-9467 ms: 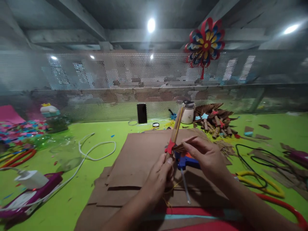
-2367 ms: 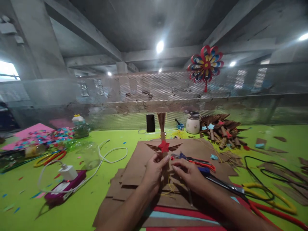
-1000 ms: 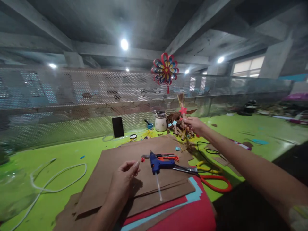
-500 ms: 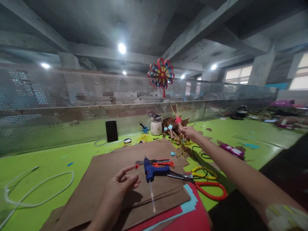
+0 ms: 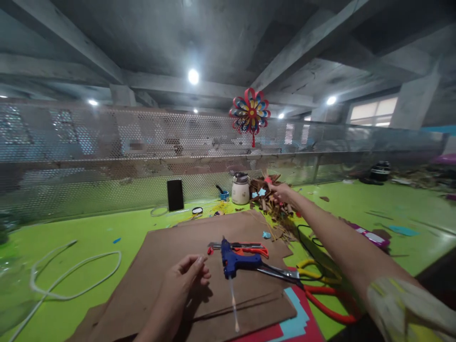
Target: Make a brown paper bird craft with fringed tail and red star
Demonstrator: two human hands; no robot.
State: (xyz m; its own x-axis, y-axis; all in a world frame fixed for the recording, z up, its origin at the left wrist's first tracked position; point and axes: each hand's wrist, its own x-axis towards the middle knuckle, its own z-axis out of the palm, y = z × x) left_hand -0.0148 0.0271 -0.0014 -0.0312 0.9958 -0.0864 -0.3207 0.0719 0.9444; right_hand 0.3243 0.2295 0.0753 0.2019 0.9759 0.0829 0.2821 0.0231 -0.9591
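My right hand is stretched far out to a pile of brown stick crafts at the back of the green table. Its fingers are curled around a stick craft with a red star, which lies low against the pile. My left hand rests on the brown cardboard sheet with loosely bent fingers that hold nothing. A blue glue gun lies just right of it, its glue stick pointing toward me.
An orange cutter, scissors with red handles and yellow handles lie right of the gun. A white jar, a black phone, a white cable, a mesh fence and a hanging pinwheel are around.
My right hand has carried the red-star craft from the cardboard out to the pile and lowered it from upright onto it. My left hand let go and settled on the cardboard.
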